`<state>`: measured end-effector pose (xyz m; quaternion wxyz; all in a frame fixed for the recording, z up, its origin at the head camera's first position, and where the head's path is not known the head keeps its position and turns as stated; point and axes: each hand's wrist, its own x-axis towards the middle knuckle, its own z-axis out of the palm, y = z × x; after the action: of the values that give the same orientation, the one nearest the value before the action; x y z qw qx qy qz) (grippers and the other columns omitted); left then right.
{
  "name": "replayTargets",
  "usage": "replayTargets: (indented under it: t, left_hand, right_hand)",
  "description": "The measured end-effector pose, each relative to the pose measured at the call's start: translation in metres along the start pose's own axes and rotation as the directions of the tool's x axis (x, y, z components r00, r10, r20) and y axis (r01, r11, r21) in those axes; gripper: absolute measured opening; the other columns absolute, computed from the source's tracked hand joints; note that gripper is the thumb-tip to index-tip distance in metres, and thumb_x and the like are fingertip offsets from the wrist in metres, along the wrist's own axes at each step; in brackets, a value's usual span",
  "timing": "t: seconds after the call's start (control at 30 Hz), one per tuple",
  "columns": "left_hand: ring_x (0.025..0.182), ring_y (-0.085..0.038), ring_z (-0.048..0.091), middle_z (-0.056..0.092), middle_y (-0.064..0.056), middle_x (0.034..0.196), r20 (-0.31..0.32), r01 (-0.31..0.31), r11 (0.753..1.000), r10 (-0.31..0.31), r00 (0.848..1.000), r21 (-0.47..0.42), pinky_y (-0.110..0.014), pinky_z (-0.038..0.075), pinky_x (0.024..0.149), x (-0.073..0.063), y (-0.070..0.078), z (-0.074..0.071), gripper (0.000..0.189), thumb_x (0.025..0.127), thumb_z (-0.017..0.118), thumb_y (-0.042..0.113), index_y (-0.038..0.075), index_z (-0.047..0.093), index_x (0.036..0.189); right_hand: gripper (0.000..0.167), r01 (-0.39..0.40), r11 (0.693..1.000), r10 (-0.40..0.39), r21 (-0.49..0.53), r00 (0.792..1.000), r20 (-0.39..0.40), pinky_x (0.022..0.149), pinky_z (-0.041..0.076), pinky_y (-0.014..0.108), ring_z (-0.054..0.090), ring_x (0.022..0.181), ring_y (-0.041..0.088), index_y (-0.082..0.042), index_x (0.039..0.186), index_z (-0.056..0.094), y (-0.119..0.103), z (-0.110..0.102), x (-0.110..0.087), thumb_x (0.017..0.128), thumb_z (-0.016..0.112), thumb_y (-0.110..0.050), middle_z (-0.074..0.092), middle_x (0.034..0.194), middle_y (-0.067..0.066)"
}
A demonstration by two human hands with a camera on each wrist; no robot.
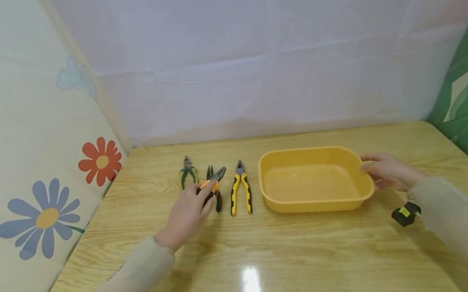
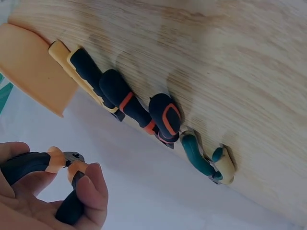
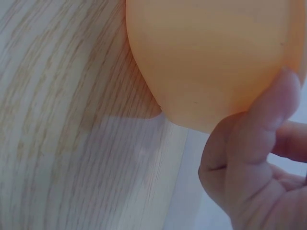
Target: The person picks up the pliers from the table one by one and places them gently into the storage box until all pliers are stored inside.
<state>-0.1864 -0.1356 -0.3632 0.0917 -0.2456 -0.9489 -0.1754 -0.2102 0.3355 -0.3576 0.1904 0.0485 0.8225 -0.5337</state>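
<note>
My left hand (image 1: 187, 217) grips a pair of pliers (image 2: 29, 165) with orange and black handles, their grey nose pointing away to the right in the head view. These pliers are raised over another orange-and-black pair of pliers (image 2: 127, 100) that lies on the table. Yellow-and-black pliers (image 1: 240, 190) lie to the right of that pair, and green-handled pliers (image 1: 188, 171) to its left. At the right, my right hand (image 1: 388, 171) holds the end of a yellow plastic basin (image 1: 314, 206), thumb at the rim. The inside of the basin shows bare.
A black device with a yellow label (image 1: 405, 214) is at my right wrist. The wooden table (image 1: 305, 265) ends against a white sheet (image 1: 270, 86) at the back. Printed flower panels (image 1: 5, 148) stand at the sides.
</note>
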Motion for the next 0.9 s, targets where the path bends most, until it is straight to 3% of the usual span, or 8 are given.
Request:
replayTargets:
  t: [0.17,0.4,0.53,0.73,0.9]
  left_hand:
    - [0.109,-0.042,0.053,0.051,-0.03,0.126,0.023,0.014,1.0,-0.014,1.0,-0.017,-0.055,0.045,0.088,0.002,0.005,0.002,0.045,0.101,0.054,0.02,0.007,0.048,0.144]
    - [0.102,-0.038,0.054,0.05,-0.028,0.126,0.046,0.03,0.999,-0.028,0.999,-0.03,-0.05,0.049,0.073,0.005,0.013,0.001,0.046,0.102,0.053,0.022,0.012,0.046,0.146]
    - [0.1,-0.036,0.055,0.05,-0.027,0.127,0.052,0.028,0.999,-0.026,0.998,-0.032,-0.048,0.049,0.072,0.006,0.014,0.003,0.045,0.102,0.051,0.023,0.012,0.046,0.146]
    - [0.098,-0.033,0.054,0.052,-0.025,0.124,0.036,-0.016,0.999,0.018,0.999,-0.043,-0.047,0.047,0.075,0.006,0.016,0.004,0.046,0.102,0.052,0.022,0.011,0.045,0.146]
    - [0.1,-0.036,0.056,0.053,-0.027,0.124,0.012,-0.082,0.997,0.082,0.997,-0.002,-0.049,0.048,0.08,0.008,0.019,0.008,0.045,0.101,0.055,0.02,0.009,0.048,0.144]
  right_hand:
    - [0.06,-0.003,1.0,0.003,-0.001,1.0,-0.004,0.063,0.056,0.029,0.063,0.073,0.009,0.017,0.145,0.01,-0.001,0.001,0.0,0.101,0.039,-0.011,0.064,0.086,-0.002]
    - [0.06,0.006,1.0,-0.006,0.01,1.0,0.004,0.064,0.056,0.03,0.064,0.074,0.009,0.017,0.145,0.01,0.001,0.0,0.001,0.101,0.039,-0.011,0.064,0.087,-0.002]
    - [0.06,0.007,1.0,-0.007,0.004,1.0,0.004,0.064,0.057,0.031,0.064,0.075,0.01,0.017,0.146,0.01,0.002,0.0,0.001,0.101,0.039,-0.011,0.065,0.088,-0.001]
    - [0.059,0.009,1.0,-0.009,-0.007,1.0,0.003,0.064,0.057,0.032,0.064,0.075,0.01,0.017,0.146,0.01,0.0,0.0,-0.001,0.102,0.039,-0.011,0.064,0.089,-0.001]
    - [0.06,0.006,1.0,-0.006,-0.01,1.0,0.003,0.064,0.056,0.031,0.063,0.075,0.01,0.017,0.146,0.01,-0.002,0.001,-0.003,0.101,0.039,-0.011,0.064,0.088,-0.001]
